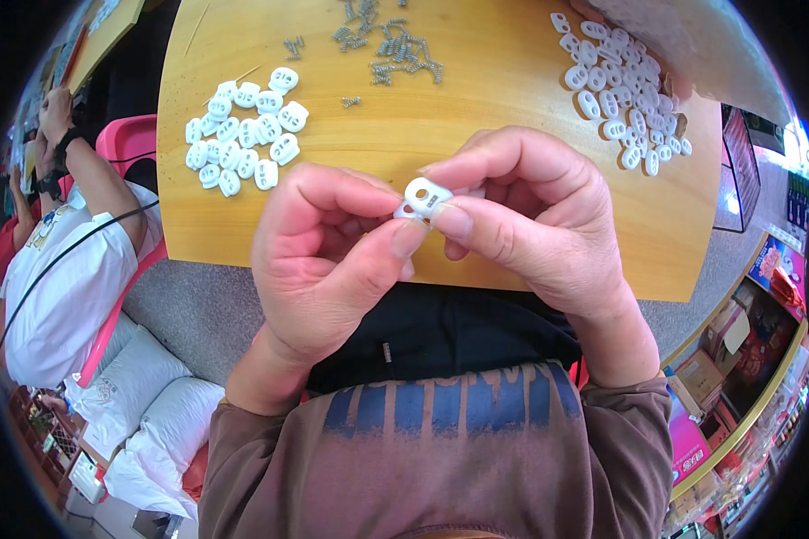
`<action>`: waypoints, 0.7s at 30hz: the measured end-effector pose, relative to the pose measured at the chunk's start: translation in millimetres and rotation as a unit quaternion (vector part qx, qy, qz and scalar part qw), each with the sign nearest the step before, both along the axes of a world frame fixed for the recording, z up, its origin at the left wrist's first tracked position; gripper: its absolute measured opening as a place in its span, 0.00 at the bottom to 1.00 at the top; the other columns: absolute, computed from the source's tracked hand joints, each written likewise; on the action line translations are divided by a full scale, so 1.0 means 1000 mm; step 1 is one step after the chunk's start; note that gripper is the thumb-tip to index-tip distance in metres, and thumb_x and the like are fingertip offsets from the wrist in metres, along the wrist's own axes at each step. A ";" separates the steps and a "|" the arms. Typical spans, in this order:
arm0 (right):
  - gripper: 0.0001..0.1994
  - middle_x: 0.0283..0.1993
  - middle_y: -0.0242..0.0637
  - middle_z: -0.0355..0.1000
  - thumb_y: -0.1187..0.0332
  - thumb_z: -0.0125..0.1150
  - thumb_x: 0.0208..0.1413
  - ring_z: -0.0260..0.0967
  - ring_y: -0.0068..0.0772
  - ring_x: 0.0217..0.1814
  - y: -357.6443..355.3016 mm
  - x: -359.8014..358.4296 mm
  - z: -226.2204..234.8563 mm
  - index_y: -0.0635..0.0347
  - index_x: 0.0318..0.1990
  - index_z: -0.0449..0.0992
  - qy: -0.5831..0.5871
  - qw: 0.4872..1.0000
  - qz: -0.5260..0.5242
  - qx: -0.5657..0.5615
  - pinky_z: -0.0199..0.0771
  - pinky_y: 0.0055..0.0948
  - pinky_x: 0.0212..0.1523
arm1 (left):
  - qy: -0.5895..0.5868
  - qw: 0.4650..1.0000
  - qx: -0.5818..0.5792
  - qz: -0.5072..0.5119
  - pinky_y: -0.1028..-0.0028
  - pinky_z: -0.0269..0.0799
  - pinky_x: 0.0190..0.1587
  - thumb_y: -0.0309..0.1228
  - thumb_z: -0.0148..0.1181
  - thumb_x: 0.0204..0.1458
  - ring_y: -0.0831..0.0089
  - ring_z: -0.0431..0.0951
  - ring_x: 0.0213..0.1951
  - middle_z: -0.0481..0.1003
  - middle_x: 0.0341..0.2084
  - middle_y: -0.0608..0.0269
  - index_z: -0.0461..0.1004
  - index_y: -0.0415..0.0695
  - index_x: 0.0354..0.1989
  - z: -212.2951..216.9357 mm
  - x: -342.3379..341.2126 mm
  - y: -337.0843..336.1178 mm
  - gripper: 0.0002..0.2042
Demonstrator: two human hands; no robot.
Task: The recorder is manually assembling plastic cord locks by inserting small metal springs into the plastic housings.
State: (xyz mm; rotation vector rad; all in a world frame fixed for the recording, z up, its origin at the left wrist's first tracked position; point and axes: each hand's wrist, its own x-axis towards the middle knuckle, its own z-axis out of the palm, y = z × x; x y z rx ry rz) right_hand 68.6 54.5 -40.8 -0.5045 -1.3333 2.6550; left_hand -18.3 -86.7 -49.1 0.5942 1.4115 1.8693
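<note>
A white plastic cord lock (428, 193) with round holes is pinched between both hands above the table's near edge. My left hand (333, 247) grips its left part with thumb and forefinger. The right part is between the thumb and forefinger of my right hand (535, 211). Fingertips hide much of the piece, so I cannot tell how its parts fit together. Beyond my left hand lies a group of similar white two-holed pieces (247, 131). Small metal springs (404, 51) lie scattered at the table's far middle.
More white oval pieces (616, 85) spread across the far right of the wooden table (476, 90), beside a translucent plastic bag (701, 45). A person in a white shirt (72, 260) sits at left by a pink chair (126, 135). White sacks (144, 386) lie on the floor.
</note>
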 end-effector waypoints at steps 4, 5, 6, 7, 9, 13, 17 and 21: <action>0.08 0.31 0.37 0.69 0.80 0.56 0.44 0.67 0.20 0.28 0.000 0.001 0.001 0.68 0.34 0.69 -0.003 1.000 0.003 -0.010 0.69 0.16 0.28 | 0.002 1.000 0.003 0.006 0.85 0.68 0.25 0.17 0.54 0.44 0.83 0.69 0.25 0.68 0.29 0.61 0.61 0.39 0.34 -0.001 0.001 0.000 0.10; 0.08 0.31 0.37 0.69 0.80 0.56 0.44 0.67 0.20 0.28 0.000 0.001 0.001 0.68 0.34 0.69 0.002 1.000 0.001 -0.013 0.69 0.16 0.28 | 0.003 1.000 0.002 0.006 0.85 0.68 0.25 0.17 0.54 0.44 0.83 0.69 0.25 0.68 0.29 0.61 0.61 0.39 0.34 -0.001 0.002 0.000 0.10; 0.08 0.31 0.37 0.69 0.80 0.56 0.44 0.67 0.20 0.28 -0.001 0.001 0.000 0.68 0.34 0.69 0.008 1.000 -0.001 -0.017 0.69 0.16 0.28 | -0.004 1.000 0.015 0.012 0.85 0.68 0.26 0.17 0.54 0.44 0.83 0.69 0.25 0.68 0.29 0.60 0.61 0.39 0.34 -0.001 0.004 0.000 0.10; 0.08 0.31 0.37 0.69 0.80 0.56 0.44 0.67 0.20 0.28 -0.001 0.001 0.000 0.68 0.34 0.69 0.008 1.000 0.000 -0.017 0.69 0.16 0.28 | -0.010 0.999 0.027 0.018 0.85 0.68 0.27 0.17 0.53 0.44 0.82 0.70 0.25 0.68 0.30 0.60 0.61 0.39 0.34 -0.002 0.006 0.001 0.10; 0.08 0.32 0.37 0.69 0.80 0.56 0.45 0.67 0.20 0.29 -0.001 0.002 -0.001 0.68 0.35 0.69 0.009 1.000 -0.005 -0.002 0.69 0.16 0.28 | -0.007 0.999 0.032 0.021 0.85 0.68 0.27 0.16 0.52 0.45 0.82 0.70 0.26 0.68 0.30 0.59 0.61 0.39 0.34 -0.003 0.008 0.002 0.10; 0.08 0.32 0.37 0.68 0.80 0.55 0.45 0.67 0.20 0.30 0.000 0.002 -0.001 0.68 0.35 0.69 0.014 1.000 -0.004 -0.005 0.69 0.16 0.29 | 0.008 0.999 0.038 0.009 0.84 0.68 0.28 0.16 0.52 0.45 0.81 0.70 0.26 0.68 0.31 0.58 0.61 0.39 0.34 -0.004 0.006 0.002 0.09; 0.08 0.32 0.37 0.68 0.80 0.55 0.45 0.67 0.20 0.30 0.001 0.002 -0.004 0.68 0.35 0.69 0.016 0.999 0.001 0.031 0.69 0.16 0.29 | 0.009 0.999 0.041 0.008 0.84 0.68 0.29 0.16 0.51 0.45 0.80 0.70 0.27 0.68 0.31 0.58 0.61 0.38 0.34 -0.004 0.006 0.001 0.09; 0.08 0.32 0.38 0.67 0.79 0.54 0.45 0.66 0.21 0.30 0.001 0.003 -0.003 0.69 0.36 0.69 0.022 0.999 -0.003 0.036 0.69 0.17 0.30 | 0.027 0.998 0.047 -0.011 0.82 0.68 0.31 0.16 0.52 0.45 0.78 0.71 0.28 0.68 0.31 0.57 0.61 0.37 0.36 -0.004 0.004 0.001 0.10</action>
